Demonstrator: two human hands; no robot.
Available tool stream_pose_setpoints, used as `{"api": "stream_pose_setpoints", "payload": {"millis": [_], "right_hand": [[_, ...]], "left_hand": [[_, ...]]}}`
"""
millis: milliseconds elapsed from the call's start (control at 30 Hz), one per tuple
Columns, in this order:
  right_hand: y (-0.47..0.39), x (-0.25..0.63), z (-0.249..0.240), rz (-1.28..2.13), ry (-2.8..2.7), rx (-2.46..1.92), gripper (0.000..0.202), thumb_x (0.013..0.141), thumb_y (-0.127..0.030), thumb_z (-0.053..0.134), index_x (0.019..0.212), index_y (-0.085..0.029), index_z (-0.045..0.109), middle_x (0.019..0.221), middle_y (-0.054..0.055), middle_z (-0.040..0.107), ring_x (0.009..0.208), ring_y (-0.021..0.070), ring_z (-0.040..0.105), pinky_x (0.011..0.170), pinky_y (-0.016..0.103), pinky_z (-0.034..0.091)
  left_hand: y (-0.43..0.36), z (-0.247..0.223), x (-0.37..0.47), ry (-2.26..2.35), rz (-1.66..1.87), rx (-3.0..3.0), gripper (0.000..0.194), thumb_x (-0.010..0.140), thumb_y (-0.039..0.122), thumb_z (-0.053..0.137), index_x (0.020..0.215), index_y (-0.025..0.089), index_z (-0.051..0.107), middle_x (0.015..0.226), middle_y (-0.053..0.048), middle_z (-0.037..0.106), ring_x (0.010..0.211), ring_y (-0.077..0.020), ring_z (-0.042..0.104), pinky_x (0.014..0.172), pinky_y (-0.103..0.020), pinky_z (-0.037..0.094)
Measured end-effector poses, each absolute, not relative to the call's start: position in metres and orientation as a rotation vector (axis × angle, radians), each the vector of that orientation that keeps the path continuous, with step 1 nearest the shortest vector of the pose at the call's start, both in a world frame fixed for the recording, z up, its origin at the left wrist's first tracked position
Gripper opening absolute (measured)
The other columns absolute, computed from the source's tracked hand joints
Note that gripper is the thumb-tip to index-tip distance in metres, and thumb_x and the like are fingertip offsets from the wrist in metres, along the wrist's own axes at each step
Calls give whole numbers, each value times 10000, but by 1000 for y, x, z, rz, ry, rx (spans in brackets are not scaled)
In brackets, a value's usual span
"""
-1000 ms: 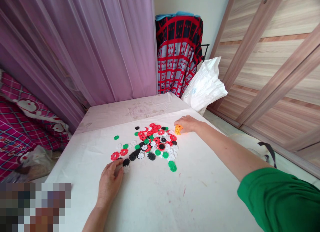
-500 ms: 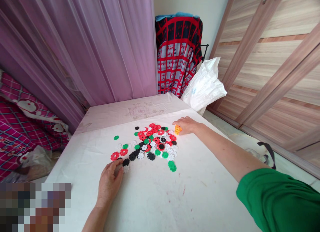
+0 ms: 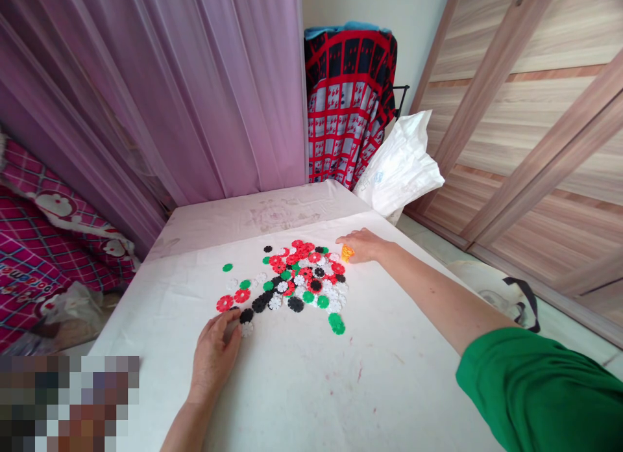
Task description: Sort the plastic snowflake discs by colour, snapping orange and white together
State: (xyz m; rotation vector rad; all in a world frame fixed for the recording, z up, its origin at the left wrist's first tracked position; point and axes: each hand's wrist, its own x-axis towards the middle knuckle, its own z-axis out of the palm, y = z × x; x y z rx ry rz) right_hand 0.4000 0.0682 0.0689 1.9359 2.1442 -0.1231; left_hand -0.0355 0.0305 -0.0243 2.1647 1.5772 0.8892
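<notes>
Many flat notched discs [image 3: 306, 270] in red, black, green and white lie in a loose heap on the white-covered table [image 3: 292, 387]. My left hand [image 3: 217, 351] rests at the near left edge of the heap, fingers curved and apart, fingertips beside a black disc [image 3: 246, 315] and a white disc [image 3: 247, 329]. At the heap's far right, my right hand [image 3: 363, 244] is closed round a small yellow-orange stack [image 3: 347, 252]; its fingertips are partly hidden. A green disc pair [image 3: 336, 323] lies nearer me.
A white plastic bag [image 3: 402, 163] stands past the table's far right corner, near a cloth-draped chair [image 3: 341, 108]. Purple curtains [image 3: 219, 95] hang behind; a wooden wardrobe [image 3: 530, 127] is at right, pink plaid fabric [image 3: 53, 244] at left.
The camera view has shifted very slightly. Both hands and the discs show no clear movement.
</notes>
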Motion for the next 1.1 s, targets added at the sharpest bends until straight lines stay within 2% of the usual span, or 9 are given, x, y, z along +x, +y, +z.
{"api": "stream_pose_setpoints", "payload": {"millis": [67, 133, 233, 300, 367, 467, 733, 1100], "right_hand": [[65, 406, 74, -133, 2199, 2030, 677, 741, -361, 679, 1395, -264, 537, 1314, 98, 659, 1230, 306, 574, 1003, 401, 413], [58, 413, 78, -84, 2288, 2235, 594, 798, -386, 632, 1373, -256, 560, 1310, 75, 668, 1214, 278, 590, 1005, 360, 428], [35, 415, 73, 89, 2244, 2720, 404, 942, -367, 418, 1259, -250, 641, 1163, 48, 736, 1068, 228, 662, 905, 310, 484], [17, 408, 62, 141, 2065, 2945, 427, 985, -361, 307, 1161, -271, 685, 1015, 33, 767, 938, 218, 692, 780, 292, 506], [2, 394, 47, 89, 1961, 2926, 404, 982, -371, 322, 1103, -313, 703, 938, 6, 773, 866, 215, 697, 709, 281, 498], [-10, 374, 32, -6, 1799, 2824, 346, 957, -365, 383, 1051, -336, 715, 949, 1, 771, 881, 227, 700, 681, 287, 473], [2, 369, 34, -67, 1690, 2752, 327, 952, -316, 401, 1047, -319, 713, 1050, 27, 755, 944, 232, 684, 672, 289, 429], [1, 366, 29, -73, 1672, 2858, 289, 940, -295, 442, 997, -261, 723, 982, 37, 751, 852, 194, 656, 627, 265, 339]], "left_hand": [[30, -24, -36, 1577, 892, 2170, 360, 834, 411, 507, 1083, 257, 717, 1096, -60, 745, 1047, -247, 675, 977, -410, 535], [30, -24, -36, 1581, 891, 2173, 357, 836, 408, 507, 1083, 261, 718, 1095, -59, 745, 1046, -247, 675, 978, -410, 534], [31, -26, -36, 1585, 890, 2175, 367, 841, 421, 501, 1086, 255, 717, 1082, -63, 748, 1039, -251, 679, 973, -417, 536], [32, -27, -36, 1579, 902, 2180, 371, 844, 432, 496, 1078, 248, 716, 1083, -67, 750, 1037, -254, 681, 971, -419, 537], [33, -28, -36, 1568, 915, 2190, 368, 845, 436, 494, 1070, 245, 714, 1090, -68, 751, 1038, -255, 682, 971, -414, 536], [34, -28, -35, 1561, 925, 2206, 369, 847, 429, 486, 1070, 240, 712, 1065, -68, 755, 1024, -252, 685, 961, -406, 541], [33, -27, -34, 1566, 915, 2238, 362, 840, 386, 493, 1080, 239, 721, 1046, -67, 758, 1015, -254, 687, 947, -412, 549], [32, -28, -35, 1557, 914, 2257, 367, 859, 399, 483, 1088, 226, 712, 1078, -68, 752, 1020, -241, 685, 962, -402, 543]]}}
